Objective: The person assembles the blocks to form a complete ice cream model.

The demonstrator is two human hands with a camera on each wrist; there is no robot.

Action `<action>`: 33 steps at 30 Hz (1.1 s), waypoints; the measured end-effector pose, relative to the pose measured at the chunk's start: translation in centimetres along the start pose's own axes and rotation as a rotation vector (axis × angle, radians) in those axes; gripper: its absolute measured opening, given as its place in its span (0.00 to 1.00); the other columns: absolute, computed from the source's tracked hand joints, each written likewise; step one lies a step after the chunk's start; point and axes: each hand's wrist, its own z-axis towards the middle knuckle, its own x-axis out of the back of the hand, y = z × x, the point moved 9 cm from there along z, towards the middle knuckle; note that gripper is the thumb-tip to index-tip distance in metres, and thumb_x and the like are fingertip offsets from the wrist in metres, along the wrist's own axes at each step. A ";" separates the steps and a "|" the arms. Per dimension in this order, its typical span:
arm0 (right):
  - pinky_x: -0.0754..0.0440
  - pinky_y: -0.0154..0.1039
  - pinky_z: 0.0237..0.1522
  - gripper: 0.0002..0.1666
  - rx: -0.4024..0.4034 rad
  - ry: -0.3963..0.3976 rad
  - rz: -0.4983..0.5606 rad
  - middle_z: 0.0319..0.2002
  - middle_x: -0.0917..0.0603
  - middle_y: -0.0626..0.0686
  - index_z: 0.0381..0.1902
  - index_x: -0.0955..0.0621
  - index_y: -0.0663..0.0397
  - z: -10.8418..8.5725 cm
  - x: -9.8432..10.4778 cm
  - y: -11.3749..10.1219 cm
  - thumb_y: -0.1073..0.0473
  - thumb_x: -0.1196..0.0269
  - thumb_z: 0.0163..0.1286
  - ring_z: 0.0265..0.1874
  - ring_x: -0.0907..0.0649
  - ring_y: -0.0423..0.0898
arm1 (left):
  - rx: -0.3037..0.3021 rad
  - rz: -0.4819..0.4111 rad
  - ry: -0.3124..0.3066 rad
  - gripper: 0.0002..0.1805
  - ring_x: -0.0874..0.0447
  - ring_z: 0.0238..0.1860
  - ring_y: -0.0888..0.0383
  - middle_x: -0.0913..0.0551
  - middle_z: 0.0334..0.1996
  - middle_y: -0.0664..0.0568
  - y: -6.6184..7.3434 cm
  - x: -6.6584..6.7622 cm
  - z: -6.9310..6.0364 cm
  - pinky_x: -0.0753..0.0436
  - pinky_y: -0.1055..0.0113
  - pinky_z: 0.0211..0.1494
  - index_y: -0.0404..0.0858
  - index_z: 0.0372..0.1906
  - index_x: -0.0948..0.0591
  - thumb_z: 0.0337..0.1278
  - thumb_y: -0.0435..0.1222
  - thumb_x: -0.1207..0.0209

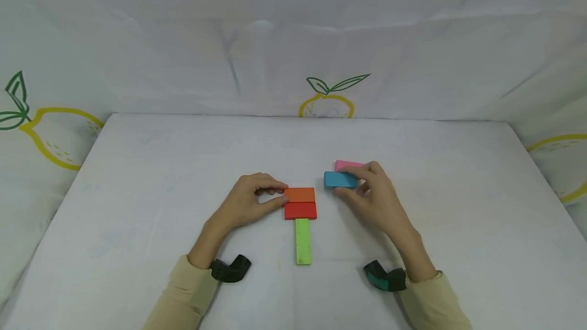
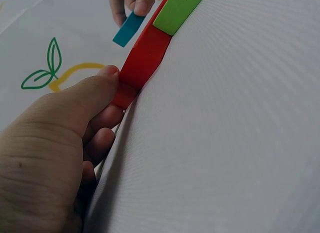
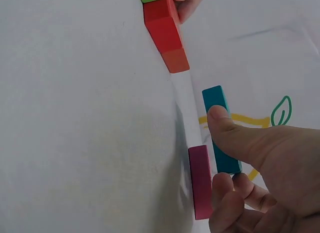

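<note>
My right hand (image 1: pixel 373 195) pinches a blue block (image 1: pixel 340 180) between thumb and fingers. In the right wrist view the blue block (image 3: pixel 215 98) hangs clear of the table, beside a pink block (image 3: pixel 201 185). My left hand (image 1: pixel 249 198) has its thumb and fingertips at the left end of an orange block (image 1: pixel 300 195), pinching it. The orange block lies flush along the far side of a red block (image 1: pixel 300 211). From the middle of the red block's near side, a light green block (image 1: pixel 302 242) runs toward me, forming a T shape.
The pink block (image 1: pixel 347 165) lies on the white table (image 1: pixel 160 167) behind the blue one, partly hidden by my right hand. A white cloth with lemon drawings (image 1: pixel 325 106) hangs behind the table's far edge. Each wrist wears a dark camera mount (image 1: pixel 231 269).
</note>
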 end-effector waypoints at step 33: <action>0.28 0.31 0.31 0.23 -0.022 -0.073 -0.066 0.41 0.25 0.56 0.59 0.15 0.51 0.6 -3.6 -0.8 0.57 0.27 0.65 0.33 0.26 0.46 | 0.004 -0.011 -0.003 0.12 0.21 0.36 0.64 0.12 0.35 0.58 -0.2 -0.1 0.0 0.22 0.71 0.42 0.43 0.45 0.10 0.56 0.38 0.28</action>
